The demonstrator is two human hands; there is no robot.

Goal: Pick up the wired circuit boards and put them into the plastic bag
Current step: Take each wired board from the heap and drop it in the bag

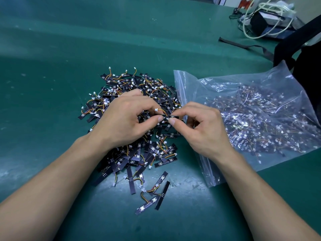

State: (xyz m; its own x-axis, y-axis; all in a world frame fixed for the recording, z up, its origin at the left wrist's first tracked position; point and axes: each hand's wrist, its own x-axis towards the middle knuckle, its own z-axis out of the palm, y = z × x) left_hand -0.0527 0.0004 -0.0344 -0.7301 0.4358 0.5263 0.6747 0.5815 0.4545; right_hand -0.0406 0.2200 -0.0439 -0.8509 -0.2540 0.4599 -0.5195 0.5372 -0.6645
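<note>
A heap of small black wired circuit boards with orange-yellow wires and white plugs lies on the green table. Above the heap, my left hand and my right hand both pinch one black wired circuit board between thumb and fingers, its wire and white plug looping up over it. To the right lies a clear plastic zip bag, holding several boards; its mouth faces the heap, just behind my right hand. A few loose boards lie nearer to me.
The green table mat stretches left and far. At the far right stand a dark box with white cables and a black strap. A black bag or chair rises at the right edge behind the plastic bag.
</note>
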